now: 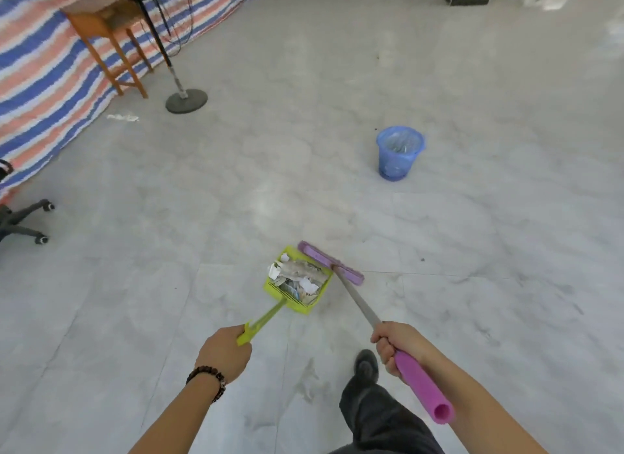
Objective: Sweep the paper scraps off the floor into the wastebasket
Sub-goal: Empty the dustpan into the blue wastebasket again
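Diagonally, broom point(351, 293) head up-left

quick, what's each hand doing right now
Left hand: closed on the green dustpan handle.
Right hand: closed on the purple broom handle.

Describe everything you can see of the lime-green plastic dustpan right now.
The lime-green plastic dustpan is a shallow square tray with a comb-toothed back edge and a long translucent green handle, gripped by the left hand. It sits low at the grey tiled floor, loaded with torn white and grey paper scraps. The purple broom head lies against its open far edge. The blue wastebasket stands well apart.
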Demonstrator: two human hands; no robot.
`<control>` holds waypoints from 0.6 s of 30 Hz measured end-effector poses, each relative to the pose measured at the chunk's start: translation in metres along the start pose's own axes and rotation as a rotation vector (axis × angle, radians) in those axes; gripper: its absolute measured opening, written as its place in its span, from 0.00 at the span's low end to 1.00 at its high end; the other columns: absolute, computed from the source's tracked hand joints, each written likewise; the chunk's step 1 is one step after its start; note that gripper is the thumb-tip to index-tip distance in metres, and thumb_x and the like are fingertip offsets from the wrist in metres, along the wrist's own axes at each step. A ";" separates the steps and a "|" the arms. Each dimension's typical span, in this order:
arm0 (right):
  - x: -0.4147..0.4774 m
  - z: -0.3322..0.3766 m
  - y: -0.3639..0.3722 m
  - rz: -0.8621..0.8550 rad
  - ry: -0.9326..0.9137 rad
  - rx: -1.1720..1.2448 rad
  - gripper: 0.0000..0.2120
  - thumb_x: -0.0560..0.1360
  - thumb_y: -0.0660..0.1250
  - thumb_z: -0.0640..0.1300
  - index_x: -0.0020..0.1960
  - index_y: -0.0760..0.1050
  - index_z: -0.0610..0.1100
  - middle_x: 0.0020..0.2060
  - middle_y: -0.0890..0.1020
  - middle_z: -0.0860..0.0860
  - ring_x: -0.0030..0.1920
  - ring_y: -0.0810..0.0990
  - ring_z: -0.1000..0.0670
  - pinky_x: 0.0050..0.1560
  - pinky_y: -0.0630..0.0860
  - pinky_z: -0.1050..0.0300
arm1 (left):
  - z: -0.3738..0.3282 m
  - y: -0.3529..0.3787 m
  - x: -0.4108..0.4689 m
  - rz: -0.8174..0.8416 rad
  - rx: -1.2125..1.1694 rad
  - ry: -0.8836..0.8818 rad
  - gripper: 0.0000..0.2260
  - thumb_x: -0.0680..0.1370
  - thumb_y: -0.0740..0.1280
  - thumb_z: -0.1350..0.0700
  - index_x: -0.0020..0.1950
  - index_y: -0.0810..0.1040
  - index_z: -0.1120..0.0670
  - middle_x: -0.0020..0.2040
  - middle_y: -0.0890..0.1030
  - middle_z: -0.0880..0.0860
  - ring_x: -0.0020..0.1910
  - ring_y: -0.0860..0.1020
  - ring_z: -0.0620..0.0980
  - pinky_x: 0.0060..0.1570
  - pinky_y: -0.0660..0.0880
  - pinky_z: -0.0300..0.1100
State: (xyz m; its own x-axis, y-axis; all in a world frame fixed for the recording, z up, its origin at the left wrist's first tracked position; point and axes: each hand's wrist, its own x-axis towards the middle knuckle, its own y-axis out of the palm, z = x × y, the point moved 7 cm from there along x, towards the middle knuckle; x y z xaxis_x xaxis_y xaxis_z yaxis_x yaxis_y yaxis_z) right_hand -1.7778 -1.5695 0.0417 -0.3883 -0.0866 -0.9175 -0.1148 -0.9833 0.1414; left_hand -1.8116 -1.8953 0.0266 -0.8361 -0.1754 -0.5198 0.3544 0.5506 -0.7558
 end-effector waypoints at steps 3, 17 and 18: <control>0.023 0.058 -0.036 0.008 -0.028 0.106 0.09 0.73 0.62 0.32 0.37 0.68 0.41 0.22 0.69 0.50 0.18 0.66 0.55 0.17 0.65 0.66 | -0.070 -0.004 0.053 0.007 0.037 0.037 0.08 0.76 0.60 0.59 0.41 0.77 0.52 0.29 0.73 0.48 0.28 0.69 0.47 0.29 0.65 0.38; 0.071 0.304 -0.136 -0.050 -0.095 0.499 0.14 0.74 0.60 0.33 0.33 0.63 0.45 0.21 0.66 0.53 0.17 0.63 0.57 0.15 0.63 0.67 | -0.325 -0.075 0.256 -0.016 0.013 0.205 0.09 0.78 0.62 0.56 0.43 0.81 0.48 0.30 0.75 0.48 0.29 0.71 0.47 0.29 0.66 0.38; 0.078 0.319 -0.140 -0.056 -0.095 0.523 0.14 0.74 0.61 0.34 0.33 0.63 0.45 0.21 0.66 0.53 0.17 0.63 0.57 0.15 0.63 0.67 | -0.339 -0.080 0.274 -0.020 0.004 0.215 0.09 0.78 0.63 0.56 0.43 0.81 0.47 0.30 0.75 0.49 0.29 0.71 0.48 0.29 0.66 0.39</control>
State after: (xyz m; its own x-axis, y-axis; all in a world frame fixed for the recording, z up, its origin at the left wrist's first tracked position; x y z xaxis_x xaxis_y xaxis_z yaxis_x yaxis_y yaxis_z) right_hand -2.0835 -1.3874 0.0693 -0.4470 0.0021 -0.8945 -0.5684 -0.7728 0.2822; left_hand -2.2114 -1.7104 0.0798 -0.9130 -0.0081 -0.4079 0.3377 0.5457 -0.7669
